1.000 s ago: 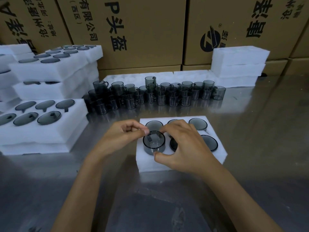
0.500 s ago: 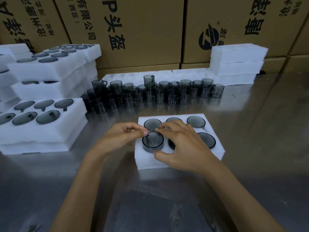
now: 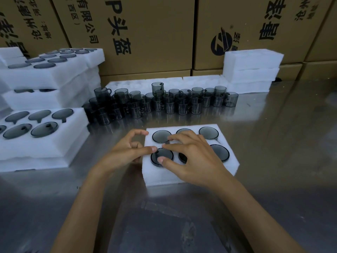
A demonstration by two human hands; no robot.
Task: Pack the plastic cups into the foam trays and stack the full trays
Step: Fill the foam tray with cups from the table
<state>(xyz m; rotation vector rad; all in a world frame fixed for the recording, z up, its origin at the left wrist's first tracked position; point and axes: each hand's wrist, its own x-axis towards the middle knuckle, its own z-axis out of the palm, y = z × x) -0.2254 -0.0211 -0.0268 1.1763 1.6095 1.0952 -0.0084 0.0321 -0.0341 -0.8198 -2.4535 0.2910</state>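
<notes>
A white foam tray (image 3: 182, 177) lies on the metal table in front of me, with a dark translucent plastic cup in each pocket that shows. The front-left cup (image 3: 165, 153) sits sunk in its pocket. My right hand (image 3: 197, 158) is spread over the tray, its thumb pressing down on that cup and its fingers reaching over the back row. My left hand (image 3: 125, 150) is at the tray's left edge, its thumb tip touching the cup's rim and its other fingers curled round nothing. Part of the front-middle cup is hidden under my right hand.
Several loose cups (image 3: 169, 104) stand in rows behind the tray. Stacks of full foam trays (image 3: 45, 145) are at the left, with more behind them (image 3: 45, 75). Empty foam trays (image 3: 251, 67) are piled at the back right. Cardboard boxes (image 3: 149, 33) wall off the back.
The front-left cup has gone from standing proud of the tray to sunk in its pocket. My right thumb now presses on it, and my left fingers have let go of its rim.
</notes>
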